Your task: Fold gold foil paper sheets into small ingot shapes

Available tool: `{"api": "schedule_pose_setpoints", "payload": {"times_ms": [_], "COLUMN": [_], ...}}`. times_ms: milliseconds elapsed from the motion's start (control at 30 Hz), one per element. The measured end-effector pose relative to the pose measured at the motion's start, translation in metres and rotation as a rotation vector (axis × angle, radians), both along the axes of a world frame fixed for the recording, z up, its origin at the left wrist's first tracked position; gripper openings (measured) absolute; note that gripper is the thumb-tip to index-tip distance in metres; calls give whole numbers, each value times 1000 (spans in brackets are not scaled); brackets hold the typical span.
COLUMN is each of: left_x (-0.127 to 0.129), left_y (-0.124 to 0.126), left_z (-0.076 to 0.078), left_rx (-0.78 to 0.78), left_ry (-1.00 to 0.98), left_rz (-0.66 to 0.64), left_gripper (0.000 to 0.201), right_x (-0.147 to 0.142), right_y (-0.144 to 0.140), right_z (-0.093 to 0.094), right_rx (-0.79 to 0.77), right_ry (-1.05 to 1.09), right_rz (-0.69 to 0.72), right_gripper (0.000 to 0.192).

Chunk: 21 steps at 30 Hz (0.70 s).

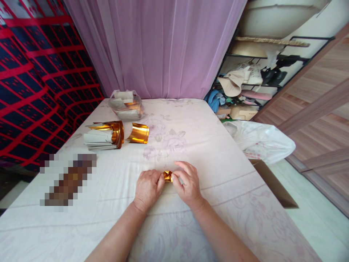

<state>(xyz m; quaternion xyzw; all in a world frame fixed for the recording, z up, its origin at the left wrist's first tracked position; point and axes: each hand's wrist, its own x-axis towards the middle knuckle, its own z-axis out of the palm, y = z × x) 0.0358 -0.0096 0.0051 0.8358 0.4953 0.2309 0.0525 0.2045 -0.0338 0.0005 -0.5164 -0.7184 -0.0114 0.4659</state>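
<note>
Shown at the table (201, 122) are two hands (148, 186), one folded gold piece (168, 176), one fanned paper stack (102, 138) and one curled gold piece (139, 133) nearer the left edge, and one clear bag (125, 106) by the far-left corner.

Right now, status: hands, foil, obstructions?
Left hand, right hand: grip at opposite ends of gold foil. Foil creased. Gold sheet stack forward-left, not obstructing.

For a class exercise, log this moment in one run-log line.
left hand: pinching gold foil; right hand: pinching opposite end; on table: folded sheets, clear bag
</note>
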Motion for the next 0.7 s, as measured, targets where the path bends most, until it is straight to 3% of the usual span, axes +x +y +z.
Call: {"api": "schedule_pose_setpoints", "payload": {"times_ms": [200,300,700], "left_x": [-5,-5,-2], "left_y": [4,4,2], "left_z": [-3,-4,-1], "left_rx": [-55,-87,-36], "left_ry": [-125,-124,78], "left_rz": [6,-18,-174], "left_gripper": [34,35,24], "right_x": [6,6,5], "right_y": [0,0,1], "right_z": [-5,-8,-10], "right_rx": [-127,-197,-231], "right_ry": [56,-28,-78], "right_rz": [-5,11,-63], "right_gripper": [12,23,32]}}
